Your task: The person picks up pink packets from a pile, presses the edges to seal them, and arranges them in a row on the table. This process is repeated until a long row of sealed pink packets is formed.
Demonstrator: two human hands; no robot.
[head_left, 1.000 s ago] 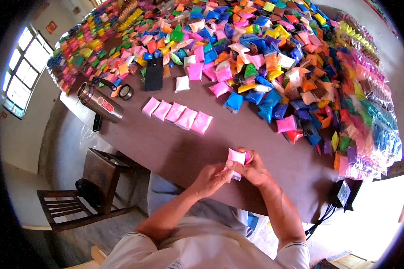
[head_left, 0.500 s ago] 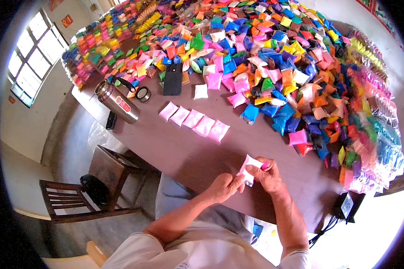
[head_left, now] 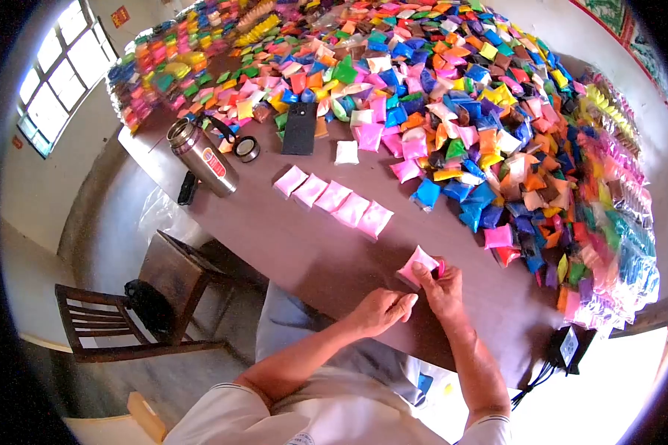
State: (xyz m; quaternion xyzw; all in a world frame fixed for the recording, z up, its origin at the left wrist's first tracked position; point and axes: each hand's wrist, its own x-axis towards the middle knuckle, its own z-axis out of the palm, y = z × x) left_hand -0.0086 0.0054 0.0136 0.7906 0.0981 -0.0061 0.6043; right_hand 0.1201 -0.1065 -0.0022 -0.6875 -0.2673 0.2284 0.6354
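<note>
In my right hand (head_left: 443,288), a pale pink packet (head_left: 417,265) is pinched between thumb and fingers. A small magenta bit (head_left: 441,268) shows at those same fingers; its kind cannot be made out. My left hand (head_left: 382,311) is just left of and below the packet, apart from it. Its fingers are curled in with the thumb against them, and nothing shows in them. Beyond both hands, a slanting row of several pink packets (head_left: 333,197) lies on the brown table (head_left: 297,245).
A large heap of colourful packets (head_left: 460,133) covers the table's far and right sides. Left of it are a steel flask (head_left: 208,165), its lid (head_left: 247,149), a black phone (head_left: 300,130) and a white packet (head_left: 346,153). A wooden chair (head_left: 104,326) stands at left.
My left hand has come off the pink packet, which now stays in my right hand alone, tilted differently. The whole view has shifted slightly to the right.
</note>
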